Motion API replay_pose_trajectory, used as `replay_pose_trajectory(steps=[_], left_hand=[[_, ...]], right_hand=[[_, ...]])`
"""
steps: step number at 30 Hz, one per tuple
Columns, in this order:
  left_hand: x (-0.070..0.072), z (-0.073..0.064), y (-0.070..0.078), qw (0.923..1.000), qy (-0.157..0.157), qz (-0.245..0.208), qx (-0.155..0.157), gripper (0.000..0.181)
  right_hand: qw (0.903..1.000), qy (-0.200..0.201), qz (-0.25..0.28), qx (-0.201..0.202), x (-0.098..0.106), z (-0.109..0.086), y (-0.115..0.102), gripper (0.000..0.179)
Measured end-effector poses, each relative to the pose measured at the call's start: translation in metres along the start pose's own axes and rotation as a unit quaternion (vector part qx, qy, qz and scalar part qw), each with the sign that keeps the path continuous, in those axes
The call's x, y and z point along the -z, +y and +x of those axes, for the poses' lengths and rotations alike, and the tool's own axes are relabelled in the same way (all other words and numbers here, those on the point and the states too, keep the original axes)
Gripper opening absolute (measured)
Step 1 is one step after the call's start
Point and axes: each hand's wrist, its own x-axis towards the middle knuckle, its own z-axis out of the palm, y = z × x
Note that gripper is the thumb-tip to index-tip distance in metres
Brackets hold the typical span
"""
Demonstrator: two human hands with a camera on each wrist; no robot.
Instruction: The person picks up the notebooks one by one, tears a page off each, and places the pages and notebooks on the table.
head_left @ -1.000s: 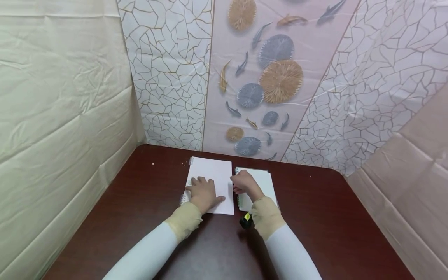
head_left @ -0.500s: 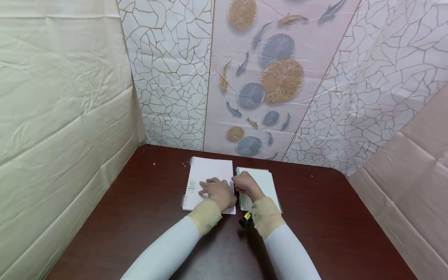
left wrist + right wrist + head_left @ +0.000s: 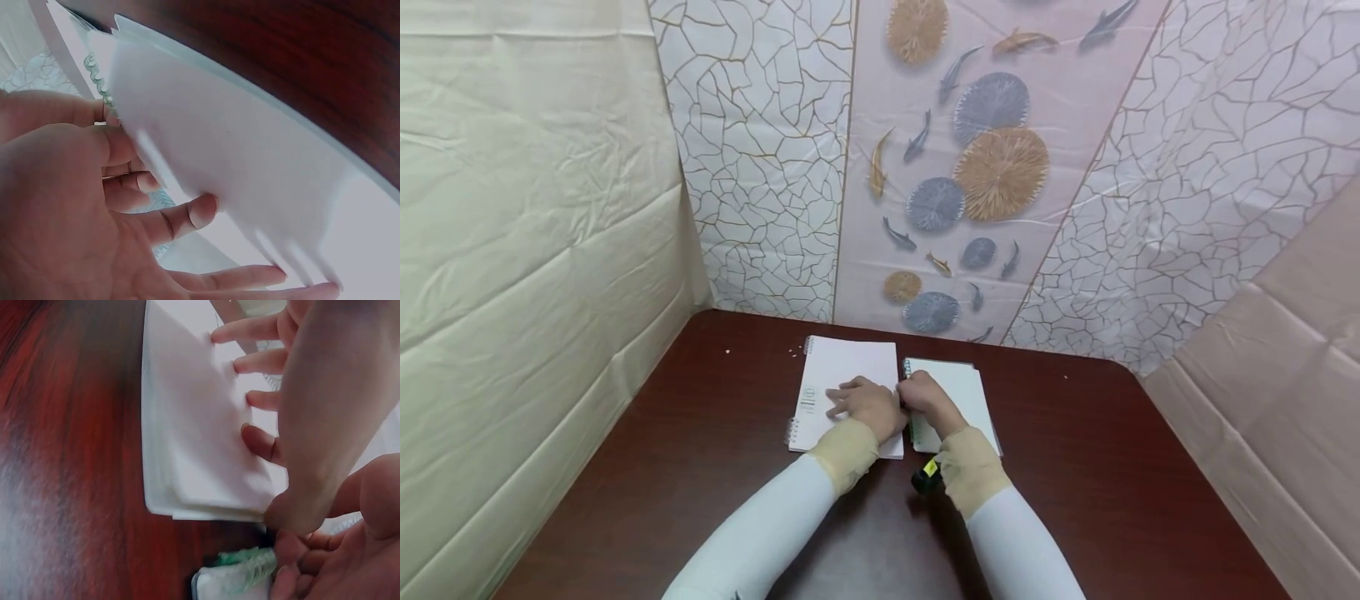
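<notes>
A white spiral-bound notebook (image 3: 850,362) lies flat at the table's far side, with small print near its left edge. My left hand (image 3: 868,404) rests on its right part, fingers spread on the page in the left wrist view, the thumb at the notebook's edge. My right hand (image 3: 928,396) is right beside that thumb, its fingers (image 3: 312,559) curled, over the coils of a smaller spiral notebook (image 3: 966,392). Cannot tell whether those curled fingers hold anything; the hands cover the spot between them.
A small black object with a yellow patch (image 3: 927,475) sits below the smaller notebook, beside my right wrist. White crumbs (image 3: 795,352) dot the dark red-brown table (image 3: 1120,467). Patterned and beige cloth walls surround the table at the back and sides.
My left hand has shifted right across the notebook page, uncovering the print near its left edge, and has come up against my right hand. The right hand stays nearly in place.
</notes>
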Motion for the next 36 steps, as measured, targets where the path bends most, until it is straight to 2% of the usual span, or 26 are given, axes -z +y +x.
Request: replay_pose_trajectory(steps=[3,7,11,14,19,24,26,27,32,36], left_hand=[[0.001,0.001,0.003,1.0000,-0.006,0.006,0.001,0.078],[0.000,0.004,0.007,0.9992,-0.004,0.032,-0.022,0.065],[0.004,0.001,0.006,0.9973,-0.006,0.050,-0.054,0.051],[0.010,-0.003,0.003,0.9965,-0.013,0.036,-0.074,0.049],[0.023,-0.009,-0.005,0.9944,-0.037,-0.009,-0.099,0.050],[0.030,-0.007,-0.015,0.9894,-0.057,-0.025,-0.132,0.048],[0.031,-0.006,-0.017,0.9882,-0.060,-0.033,-0.138,0.046],[0.031,-0.006,-0.018,0.9877,-0.061,-0.034,-0.140,0.045],[0.030,-0.007,-0.018,0.9883,-0.058,-0.027,-0.138,0.044],[0.029,-0.008,-0.019,0.9872,-0.041,0.000,-0.154,0.043]], right_hand=[[0.9998,0.010,-0.006,0.017,0.001,0.001,0.007,0.026],[0.9969,0.022,-0.037,0.066,0.004,0.003,0.017,0.017],[0.9885,0.028,-0.089,0.119,0.006,0.003,0.023,0.020],[0.9799,0.041,-0.124,0.151,0.008,0.003,0.027,0.022],[0.9598,0.064,-0.173,0.212,0.010,0.001,0.032,0.019],[0.9194,0.061,-0.281,0.268,0.008,-0.005,0.033,0.037],[0.9066,0.039,-0.318,0.275,0.006,-0.009,0.032,0.051],[0.9048,0.025,-0.326,0.273,0.006,-0.011,0.031,0.056],[0.9094,-0.039,-0.334,0.245,0.003,-0.016,0.029,0.075],[0.9068,-0.070,-0.346,0.231,0.001,-0.018,0.029,0.079]])
